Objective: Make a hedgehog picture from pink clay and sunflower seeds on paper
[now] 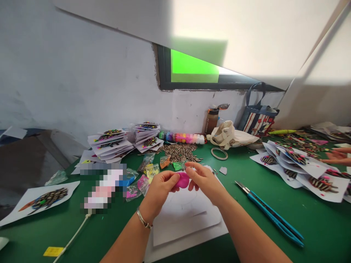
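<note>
A lump of magenta modelling clay (183, 180) is pinched between the thumb and fingers of my left hand (163, 184). My right hand (204, 180) is raised at the clay's right side, its fingers curled in a pinch. A tiny dark thing seems to sit at those fingertips, too small to name. Below both hands lies a stack of white paper sheets (186, 230) with faint pencil lines on the top one. Small plastic bags of coloured clay (152, 171) are just beyond my left hand, and striped seeds (181, 151) are heaped behind them.
Finished seed pictures (111, 142) are piled at left and more seed pictures (296, 170) at right. A long blue tool like tweezers (274, 215), a tape roll (219, 153), a cloth bag (233, 137) and a bottle (211, 122) are around. Another person's hand (338, 157) shows at far right.
</note>
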`<state>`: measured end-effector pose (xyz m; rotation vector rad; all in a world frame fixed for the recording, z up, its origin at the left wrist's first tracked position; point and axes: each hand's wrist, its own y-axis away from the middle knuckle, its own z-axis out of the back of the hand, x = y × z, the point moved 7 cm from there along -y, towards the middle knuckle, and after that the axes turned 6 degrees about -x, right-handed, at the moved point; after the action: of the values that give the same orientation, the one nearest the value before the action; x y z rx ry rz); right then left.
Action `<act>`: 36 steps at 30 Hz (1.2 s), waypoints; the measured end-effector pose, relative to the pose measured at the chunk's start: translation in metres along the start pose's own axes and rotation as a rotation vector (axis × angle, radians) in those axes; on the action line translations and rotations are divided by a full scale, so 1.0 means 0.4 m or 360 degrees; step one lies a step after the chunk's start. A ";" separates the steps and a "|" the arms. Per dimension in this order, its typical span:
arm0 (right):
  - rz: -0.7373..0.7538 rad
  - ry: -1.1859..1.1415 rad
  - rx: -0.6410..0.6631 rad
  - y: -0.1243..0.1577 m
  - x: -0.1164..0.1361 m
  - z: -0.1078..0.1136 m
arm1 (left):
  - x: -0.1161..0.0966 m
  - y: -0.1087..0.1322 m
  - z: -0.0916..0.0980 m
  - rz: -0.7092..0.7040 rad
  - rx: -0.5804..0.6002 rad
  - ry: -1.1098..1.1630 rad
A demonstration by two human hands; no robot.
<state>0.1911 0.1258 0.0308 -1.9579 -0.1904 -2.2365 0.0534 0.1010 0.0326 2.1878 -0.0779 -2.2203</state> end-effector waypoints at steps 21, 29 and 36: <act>-0.0024 -0.0244 -0.0036 0.000 -0.001 -0.010 | 0.007 0.005 -0.021 0.0031 0.0131 -0.0113; 0.0048 -0.0262 -0.0028 0.004 0.001 -0.017 | 0.010 0.009 -0.028 0.0047 0.0187 -0.0101; -0.0152 -0.0333 -0.0015 0.000 -0.019 -0.013 | 0.006 -0.005 -0.005 -0.0029 0.0001 -0.0071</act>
<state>0.1871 0.1249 0.0228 -2.2314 -0.3062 -2.0870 0.0552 0.1029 0.0301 2.1482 -0.0593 -2.2792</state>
